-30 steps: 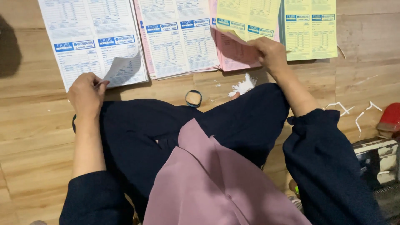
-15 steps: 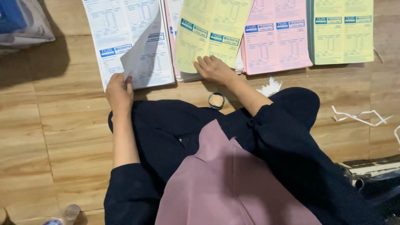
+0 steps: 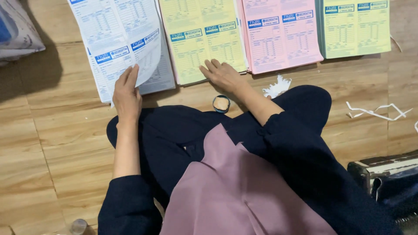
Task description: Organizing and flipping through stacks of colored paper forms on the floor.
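Observation:
Four stacks of printed forms lie side by side on the wooden floor: a white stack (image 3: 122, 39), a yellow stack (image 3: 204, 37), a pink stack (image 3: 281, 32) and a yellow-green stack (image 3: 355, 26). My left hand (image 3: 127, 93) pinches the lifted lower corner of the top white sheet (image 3: 147, 65), which curls up off its stack. My right hand (image 3: 223, 75) lies flat with fingers spread on the lower edge of the yellow stack. A small round tin (image 3: 221, 103) with a pale filling sits on the floor just below my right hand.
I sit on the floor with dark trousers (image 3: 183, 143) and a mauve cloth (image 3: 235, 191) in my lap. A crumpled white scrap (image 3: 277, 86) and torn paper strips (image 3: 376, 111) lie to the right. A dark box (image 3: 387, 178) stands at lower right, a bag (image 3: 17, 30) at upper left.
My right hand has moved left from the pink stack to the yellow stack. My left hand has kept hold of the white sheet's corner. The view has shifted leftward.

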